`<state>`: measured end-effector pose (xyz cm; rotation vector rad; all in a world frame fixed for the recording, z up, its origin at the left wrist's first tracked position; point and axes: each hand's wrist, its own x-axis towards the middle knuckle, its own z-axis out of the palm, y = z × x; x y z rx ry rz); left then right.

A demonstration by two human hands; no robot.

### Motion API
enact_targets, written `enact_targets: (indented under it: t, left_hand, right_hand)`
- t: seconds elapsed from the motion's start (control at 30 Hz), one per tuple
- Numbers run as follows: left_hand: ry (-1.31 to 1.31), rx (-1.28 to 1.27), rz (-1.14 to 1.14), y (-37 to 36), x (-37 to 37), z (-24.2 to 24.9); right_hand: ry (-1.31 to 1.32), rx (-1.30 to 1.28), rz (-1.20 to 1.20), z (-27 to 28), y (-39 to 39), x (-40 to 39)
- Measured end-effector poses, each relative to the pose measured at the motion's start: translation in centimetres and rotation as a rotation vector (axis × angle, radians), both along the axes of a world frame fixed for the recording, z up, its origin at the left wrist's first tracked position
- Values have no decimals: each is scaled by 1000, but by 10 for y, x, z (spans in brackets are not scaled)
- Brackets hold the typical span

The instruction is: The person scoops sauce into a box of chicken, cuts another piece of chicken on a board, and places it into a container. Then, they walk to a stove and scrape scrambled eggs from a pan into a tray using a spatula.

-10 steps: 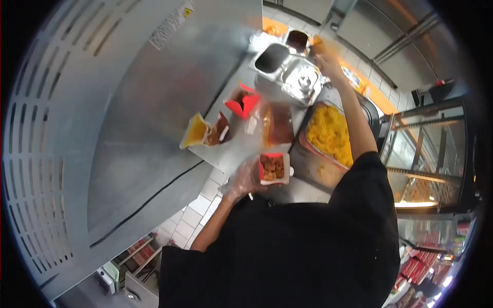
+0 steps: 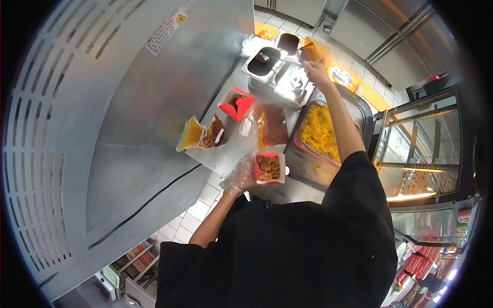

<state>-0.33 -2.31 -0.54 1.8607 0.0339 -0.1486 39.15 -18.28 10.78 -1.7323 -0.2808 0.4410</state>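
My left hand, in a clear plastic glove, is closed around a red-and-white takeaway box, held upright with its top open. Browned fried chicken pieces fill the box. Farther out, my bare right hand is closed on what looks like a ladle handle beside the steel pans. A shiny ladle bowl shows inside the dark sauce pan; part of the handle is hard to make out in the glare. Right beside it is a steel lid, under my right hand.
A red box and paper packets of food stand at the counter's left. Bagged red sauce lies mid-counter. A tray of yellow food sits under my right forearm. A glass display case stands at right; a steel cabinet at left.
My right hand has moved back toward me and slightly left, away from the orange packet, and the ladle now shows in the sauce pan. The left hand still holds the box.
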Motion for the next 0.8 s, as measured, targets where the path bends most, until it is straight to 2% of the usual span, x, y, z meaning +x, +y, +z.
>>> enact_targets:
  t: [0.03, 0.1, 0.2, 0.33, 0.4, 0.43, 0.5, 0.63, 0.7, 0.73, 0.77, 0.8]
  left_hand:
    - [82, -289, -14, -2, 6, -5]
    - [150, -577, -31, -4, 9, -9]
    - [-305, 346, 111, -7, -8, -14]
    - [-432, 387, 172, -17, -17, -20]
    - [-276, 18, 223, -23, -19, -6]
    - [-281, 20, 221, -23, -20, -11]
    - [-247, -189, 216, -21, -23, -23]
    - [-191, -92, 283, -26, -23, -25]
    - [-311, 62, 321, -30, -8, -8]
    - [-320, -305, 310, -34, 6, 28]
    - [-325, -306, 315, -36, 21, 36]
    - [-288, -455, 392, -37, 37, 42]
  right_hand:
    - [22, 19, -3, -5, -1, 2]
    - [86, 24, -43, -8, -1, -1]
    - [196, 114, -80, -13, -2, -5]
    - [250, 155, -114, -10, -6, -18]
    - [267, 177, -101, -12, -10, -21]
    - [285, 199, -86, -14, -11, -22]
    - [327, 236, -92, -17, -9, -24]
    - [423, 337, -109, -11, -8, -30]
    - [442, 416, -59, -9, -8, -29]
    - [440, 415, -54, -5, -7, -30]
    - [433, 418, -45, 4, -7, -32]
    - [424, 420, -37, 11, -6, -32]
